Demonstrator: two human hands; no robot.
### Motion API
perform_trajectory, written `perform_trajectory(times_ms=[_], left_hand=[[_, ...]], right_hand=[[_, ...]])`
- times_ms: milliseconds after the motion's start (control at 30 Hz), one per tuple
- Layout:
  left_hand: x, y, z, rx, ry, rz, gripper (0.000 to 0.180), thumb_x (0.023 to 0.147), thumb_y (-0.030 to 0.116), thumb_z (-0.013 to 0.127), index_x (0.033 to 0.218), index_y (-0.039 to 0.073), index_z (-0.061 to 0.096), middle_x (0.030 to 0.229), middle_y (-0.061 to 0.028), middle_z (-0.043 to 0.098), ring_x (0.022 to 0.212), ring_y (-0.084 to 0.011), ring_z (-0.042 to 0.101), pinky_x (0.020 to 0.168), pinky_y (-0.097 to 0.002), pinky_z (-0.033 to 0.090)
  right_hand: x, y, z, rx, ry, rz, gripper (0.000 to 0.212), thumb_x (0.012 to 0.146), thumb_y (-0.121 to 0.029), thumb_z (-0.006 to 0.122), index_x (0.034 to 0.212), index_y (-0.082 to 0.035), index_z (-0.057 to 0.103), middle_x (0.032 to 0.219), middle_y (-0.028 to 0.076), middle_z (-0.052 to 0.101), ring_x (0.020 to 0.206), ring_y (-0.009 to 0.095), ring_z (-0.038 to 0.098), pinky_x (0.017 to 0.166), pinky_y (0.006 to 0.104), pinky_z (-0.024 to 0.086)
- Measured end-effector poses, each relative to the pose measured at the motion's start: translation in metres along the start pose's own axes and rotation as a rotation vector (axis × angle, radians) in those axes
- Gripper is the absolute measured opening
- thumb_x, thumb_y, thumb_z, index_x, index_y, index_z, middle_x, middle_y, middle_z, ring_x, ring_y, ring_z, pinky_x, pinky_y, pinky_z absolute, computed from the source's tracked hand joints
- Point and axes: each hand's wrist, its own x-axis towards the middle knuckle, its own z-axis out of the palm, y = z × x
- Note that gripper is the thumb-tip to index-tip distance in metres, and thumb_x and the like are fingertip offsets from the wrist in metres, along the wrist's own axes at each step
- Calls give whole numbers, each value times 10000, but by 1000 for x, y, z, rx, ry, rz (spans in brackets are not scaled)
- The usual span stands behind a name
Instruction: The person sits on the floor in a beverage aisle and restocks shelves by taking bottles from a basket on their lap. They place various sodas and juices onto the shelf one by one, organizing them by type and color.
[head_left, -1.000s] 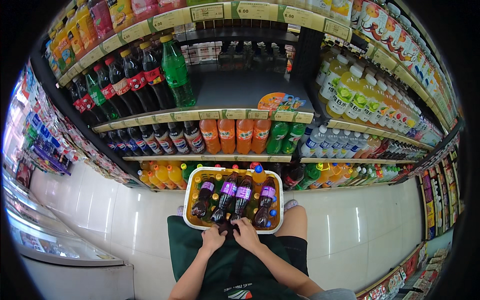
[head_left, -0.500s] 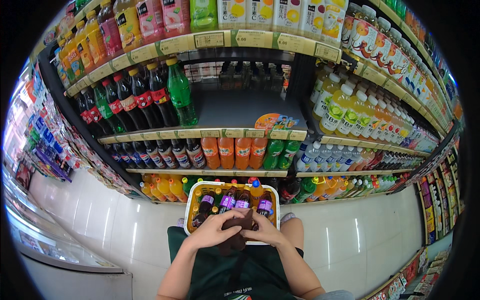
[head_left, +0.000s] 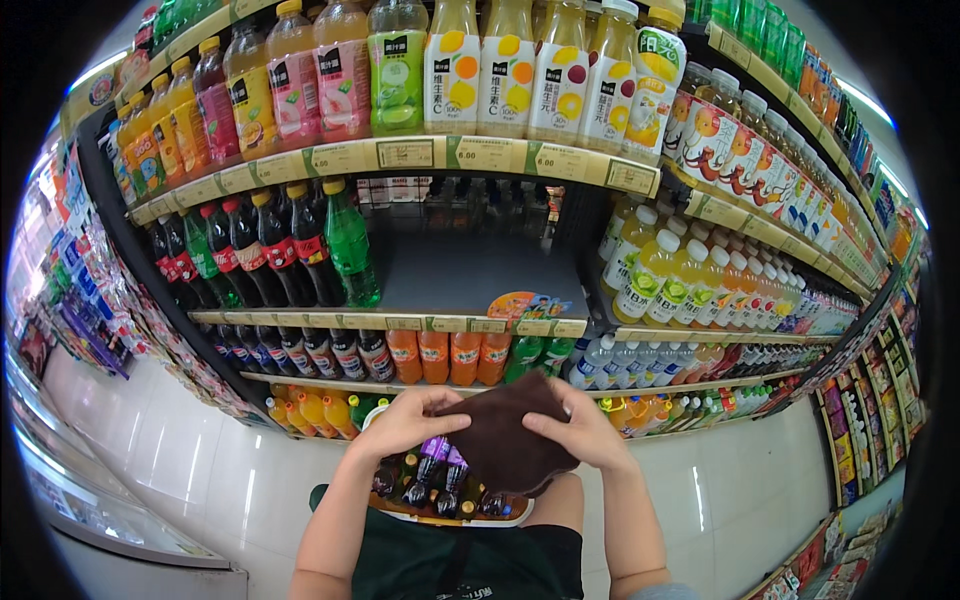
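A dark brown cloth [head_left: 512, 440] is spread between my two hands, above the basket. My left hand [head_left: 412, 424] pinches its left edge between thumb and fingers. At the cloth's upper right, my right hand [head_left: 582, 425] grips it, the thumb lying on top. Beneath it stands a yellow and white basket [head_left: 500, 520], partly hidden by the cloth and my arms. Inside lie several dark drink bottles [head_left: 432, 468] with purple labels, along with other bottles.
Ahead rises a drinks shelf with a bare dark board [head_left: 470, 270] in its middle. A green soda bottle [head_left: 350, 245] stands beside the gap, next to several cola bottles [head_left: 275, 250]. Juice bottles [head_left: 450, 75] line the tier above. A glass-fronted cabinet [head_left: 90, 500] is at the lower left.
The cloth, bunched up before, is now unfolded and raised. My hands have moved up and apart with it. The view has tilted up, so more of the upper shelf shows.
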Motion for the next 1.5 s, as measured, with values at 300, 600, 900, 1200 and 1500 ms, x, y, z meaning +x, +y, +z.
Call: perform_trajectory(times_ms=[300, 600, 900, 1200, 1500], left_hand=[[112, 11, -6, 277, 453, 252, 257, 877, 140, 649, 1073, -26, 638, 977, -114, 668, 895, -175, 645, 807, -296, 510], [154, -8, -9, 567, 452, 360, 260, 879, 119, 628, 1107, -5, 624, 1059, -170, 640, 1024, -305, 634, 878, -373, 496], [163, -15, -49, 549, 563, 386, 200, 863, 90, 583, 1018, -13, 656, 1012, -184, 660, 961, -336, 646, 835, -388, 512], [165, -40, -74, 943, 826, 552, 133, 819, 31, 569, 919, 20, 657, 841, -118, 653, 786, -303, 629, 734, -382, 477], [166, -53, -72, 1076, 817, 581, 153, 775, 64, 589, 913, 72, 654, 780, -32, 633, 721, -200, 607, 678, -336, 456]], right_hand=[[74, -59, -99, -223, 438, -122, 267, 875, -111, 665, 1066, 38, 554, 1058, 107, 645, 984, 158, 585, 872, 309, 460], [168, -19, -124, -910, 436, -158, 338, 858, -227, 696, 1055, 20, 577, 986, 225, 675, 941, 340, 671, 801, 387, 519], [216, 50, -136, -814, -57, 258, 412, 857, -330, 682, 1197, -99, 652, 1239, 151, 624, 1086, 314, 607, 973, 380, 471], [243, 81, -152, -1158, -98, 262, 508, 883, -294, 643, 1334, -98, 516, 1341, 195, 529, 1225, 392, 479, 1065, 409, 375], [327, 102, -169, -1329, -28, 507, 558, 833, -197, 609, 1336, -1, 467, 1310, 240, 536, 1232, 360, 509, 1016, 405, 435]])
